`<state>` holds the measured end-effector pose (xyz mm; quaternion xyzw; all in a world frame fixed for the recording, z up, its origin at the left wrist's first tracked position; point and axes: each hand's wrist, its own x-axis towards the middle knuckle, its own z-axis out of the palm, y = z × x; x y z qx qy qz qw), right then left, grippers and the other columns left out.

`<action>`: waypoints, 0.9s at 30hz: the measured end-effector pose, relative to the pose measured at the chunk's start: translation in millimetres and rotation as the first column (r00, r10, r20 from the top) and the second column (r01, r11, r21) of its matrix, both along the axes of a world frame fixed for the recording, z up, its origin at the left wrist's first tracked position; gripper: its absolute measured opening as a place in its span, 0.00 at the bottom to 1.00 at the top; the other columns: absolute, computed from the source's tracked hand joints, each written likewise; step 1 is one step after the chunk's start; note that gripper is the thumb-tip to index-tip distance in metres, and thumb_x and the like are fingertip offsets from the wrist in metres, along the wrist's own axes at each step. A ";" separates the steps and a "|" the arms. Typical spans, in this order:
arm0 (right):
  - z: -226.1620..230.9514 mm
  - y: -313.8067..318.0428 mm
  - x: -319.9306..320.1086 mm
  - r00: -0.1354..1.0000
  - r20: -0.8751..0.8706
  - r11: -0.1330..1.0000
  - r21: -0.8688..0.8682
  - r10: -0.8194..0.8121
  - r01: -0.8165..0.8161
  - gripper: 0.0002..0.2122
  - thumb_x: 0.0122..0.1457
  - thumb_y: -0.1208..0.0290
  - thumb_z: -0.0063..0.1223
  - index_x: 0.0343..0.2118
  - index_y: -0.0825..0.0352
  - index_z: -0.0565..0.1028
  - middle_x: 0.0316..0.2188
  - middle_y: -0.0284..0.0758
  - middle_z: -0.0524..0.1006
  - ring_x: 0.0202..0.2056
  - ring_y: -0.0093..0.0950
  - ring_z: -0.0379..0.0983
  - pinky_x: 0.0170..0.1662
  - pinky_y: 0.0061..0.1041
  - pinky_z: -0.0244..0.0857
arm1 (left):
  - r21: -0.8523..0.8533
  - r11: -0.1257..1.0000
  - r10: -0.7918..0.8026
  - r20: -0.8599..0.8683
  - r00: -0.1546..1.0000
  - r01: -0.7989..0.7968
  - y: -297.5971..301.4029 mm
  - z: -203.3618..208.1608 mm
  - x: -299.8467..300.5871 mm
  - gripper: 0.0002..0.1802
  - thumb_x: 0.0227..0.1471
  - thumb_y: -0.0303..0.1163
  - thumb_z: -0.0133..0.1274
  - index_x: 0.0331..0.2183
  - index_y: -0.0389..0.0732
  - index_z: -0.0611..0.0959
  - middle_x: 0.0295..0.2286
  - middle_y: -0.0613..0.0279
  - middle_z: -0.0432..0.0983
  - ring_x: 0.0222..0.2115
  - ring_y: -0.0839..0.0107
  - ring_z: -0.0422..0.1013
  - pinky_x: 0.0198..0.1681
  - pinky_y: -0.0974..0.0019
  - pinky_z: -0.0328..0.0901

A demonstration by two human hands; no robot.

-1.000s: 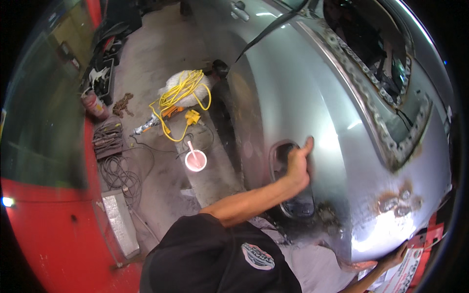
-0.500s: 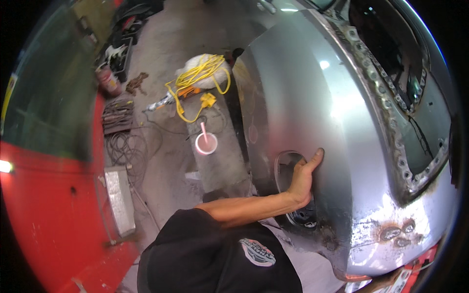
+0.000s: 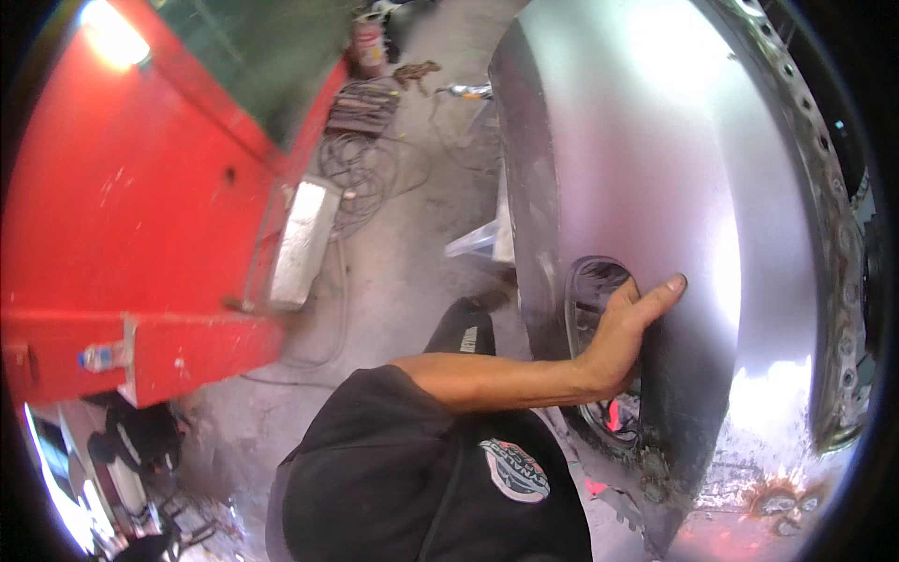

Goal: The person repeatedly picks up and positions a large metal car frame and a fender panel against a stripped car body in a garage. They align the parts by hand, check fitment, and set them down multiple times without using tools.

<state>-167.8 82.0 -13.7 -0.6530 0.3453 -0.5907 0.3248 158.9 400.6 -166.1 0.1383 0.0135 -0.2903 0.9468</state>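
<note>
One hand [image 3: 616,345], my left, is at the oval opening [image 3: 599,281] in the grey car panel [image 3: 646,187] to my right: thumb wide, hidden fingers' grip I can't tell. Right hand out of view. Lettered badge [image 3: 517,470] on my black shirt [image 3: 375,468].

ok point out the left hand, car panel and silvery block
Left hand [image 3: 620,341]: head view, middle of hand
Car panel [image 3: 646,178]: head view, smooth upper surface
Silvery block [image 3: 307,242]: head view, middle of long face

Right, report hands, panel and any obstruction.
Left hand at opening in car panel, fingers hidden. Right hand out of view. Panel brown-stained in spots. Cable on floor, away from hand.
</note>
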 end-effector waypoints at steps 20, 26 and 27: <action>9.0 104.6 -2.9 0.778 -0.169 0.784 -0.044 0.605 -0.619 0.16 0.68 0.63 0.52 0.44 0.77 0.75 0.38 0.32 0.73 0.38 0.24 0.67 0.43 0.24 0.61 | 0.268 0.908 0.394 -0.277 0.877 -0.323 211.5 -103.3 -173.9 0.56 0.60 0.73 0.32 0.68 0.33 0.49 0.67 0.43 0.47 0.68 0.51 0.47 0.70 0.45 0.44; 24.7 294.5 48.5 0.534 -0.587 0.545 -0.180 0.609 -0.819 0.12 0.59 0.67 0.62 0.34 0.73 0.78 0.26 0.29 0.73 0.30 0.20 0.67 0.35 0.20 0.61 | 0.200 0.928 0.373 -0.517 0.770 -0.315 289.4 -177.3 -191.1 0.53 0.60 0.74 0.20 0.68 0.39 0.53 0.66 0.50 0.54 0.66 0.51 0.53 0.70 0.47 0.47; 24.9 338.8 57.3 0.500 -0.588 0.507 -0.170 0.636 -0.845 0.11 0.56 0.69 0.64 0.32 0.72 0.78 0.24 0.28 0.73 0.29 0.19 0.67 0.33 0.20 0.61 | 0.196 0.919 0.393 -0.506 0.768 -0.341 303.8 -200.2 -195.6 0.53 0.60 0.73 0.18 0.68 0.40 0.54 0.66 0.51 0.55 0.67 0.52 0.52 0.70 0.46 0.47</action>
